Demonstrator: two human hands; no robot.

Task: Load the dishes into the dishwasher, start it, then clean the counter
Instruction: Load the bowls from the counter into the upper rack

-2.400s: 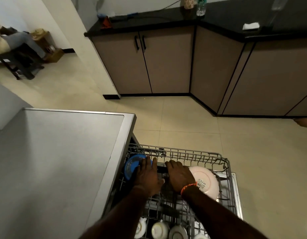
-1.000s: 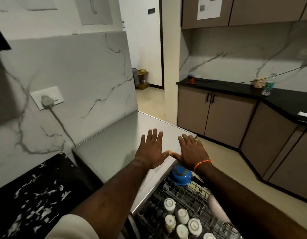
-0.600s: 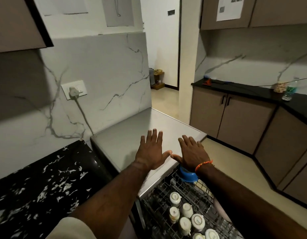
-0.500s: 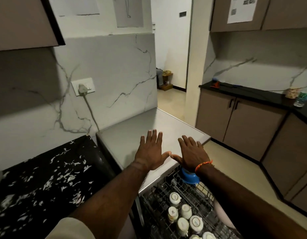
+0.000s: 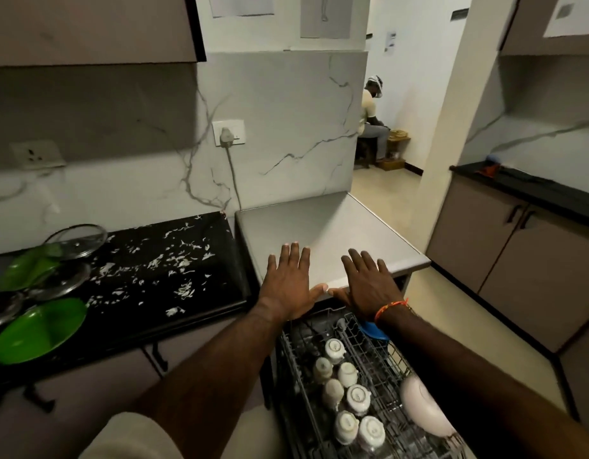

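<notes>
Above the pulled-out rack (image 5: 379, 385), the left hand (image 5: 288, 286) and right hand (image 5: 369, 288) hover flat, fingers spread, gripping nothing. Cups (image 5: 347, 390) and a white plate (image 5: 422, 409) sit loaded; green plates (image 5: 38, 329) wait on the littered counter (image 5: 174, 293). Best fetch those first, then slide the rack in evenly.

arms: bare | left sleeve (image 5: 131, 438): short, cream | right wrist: orange thread band (image 5: 391, 307)
</notes>
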